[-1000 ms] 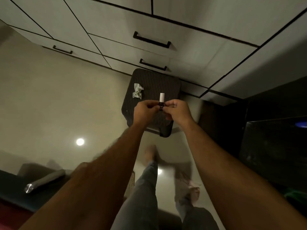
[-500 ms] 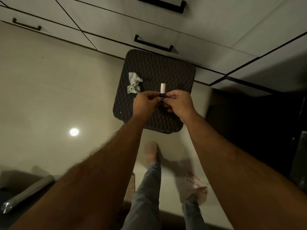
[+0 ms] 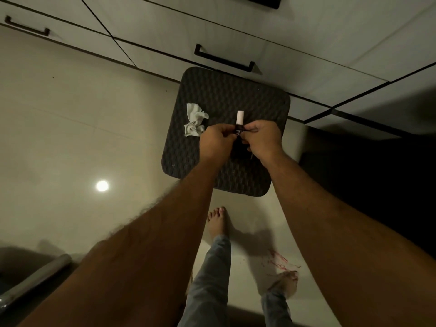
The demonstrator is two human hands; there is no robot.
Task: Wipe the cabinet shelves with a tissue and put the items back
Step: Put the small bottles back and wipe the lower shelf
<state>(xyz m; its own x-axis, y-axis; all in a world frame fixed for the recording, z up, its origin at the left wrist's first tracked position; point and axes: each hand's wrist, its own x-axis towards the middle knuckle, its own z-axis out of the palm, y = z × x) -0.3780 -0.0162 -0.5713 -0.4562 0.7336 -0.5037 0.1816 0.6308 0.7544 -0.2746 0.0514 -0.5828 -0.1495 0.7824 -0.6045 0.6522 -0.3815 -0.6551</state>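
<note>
Both hands, left hand [image 3: 215, 140] and right hand [image 3: 262, 138], pinch small dark bottle [image 3: 238, 128] with white cap, held over dark woven stool [image 3: 259, 107]. Crumpled tissue [image 3: 194, 122] lies on stool, left of bottle. Looks like put-back step; next probably lift toward cabinet [image 3: 236, 27] behind stool. Glossy tile floor [image 3: 70, 128], dim room.

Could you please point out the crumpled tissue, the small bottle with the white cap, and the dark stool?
crumpled tissue [image 3: 195, 123]: head view, middle of the wad.
small bottle [image 3: 240, 118]: head view, on its white cap.
dark stool [image 3: 236, 90]: head view, bare textured top.
</note>
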